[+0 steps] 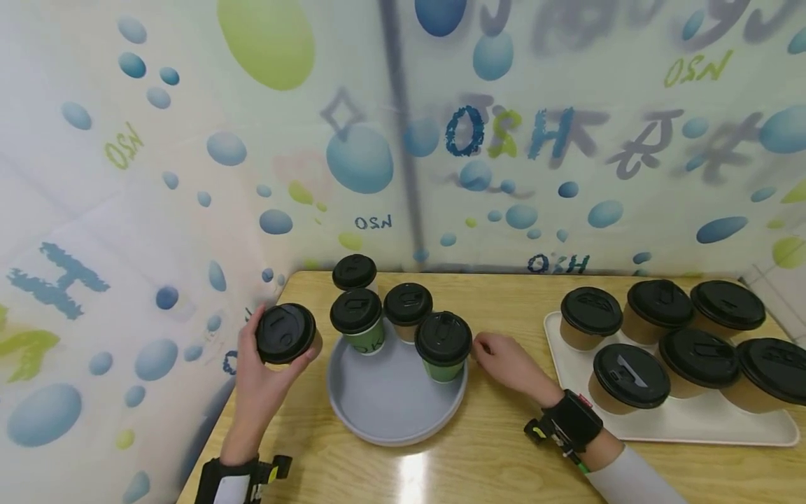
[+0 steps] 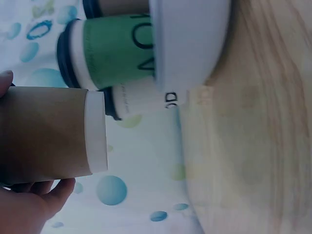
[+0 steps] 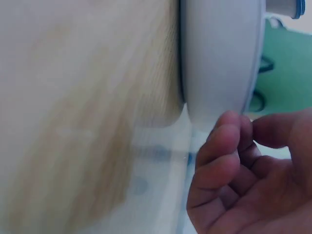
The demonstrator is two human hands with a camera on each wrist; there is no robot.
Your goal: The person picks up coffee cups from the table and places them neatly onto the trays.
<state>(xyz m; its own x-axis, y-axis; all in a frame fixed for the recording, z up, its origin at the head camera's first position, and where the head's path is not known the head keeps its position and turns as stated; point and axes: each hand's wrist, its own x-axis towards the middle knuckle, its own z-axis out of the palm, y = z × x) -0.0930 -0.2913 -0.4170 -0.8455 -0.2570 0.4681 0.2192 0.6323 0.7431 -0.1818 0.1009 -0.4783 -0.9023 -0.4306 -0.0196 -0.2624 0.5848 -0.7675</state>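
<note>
My left hand (image 1: 267, 381) grips a brown paper cup (image 2: 46, 134) with a black lid (image 1: 286, 333), held up left of a round grey tray (image 1: 393, 413). On that tray stand a green cup (image 1: 365, 341) at the left, a second green cup (image 1: 443, 371) at the right, and a brown cup (image 1: 406, 332) between them, farther back; all have black lids. A white cup (image 2: 141, 100) with a black lid stands behind the tray. My right hand (image 1: 513, 364) is beside the tray's right rim with loosely curled fingers (image 3: 217, 178), holding nothing visible.
A white rectangular tray (image 1: 567, 364) at the right bears several brown cups with black lids, such as the front-left cup (image 1: 620, 406). The wooden table (image 1: 491, 448) meets a patterned curtain (image 1: 478, 231) at the back and left.
</note>
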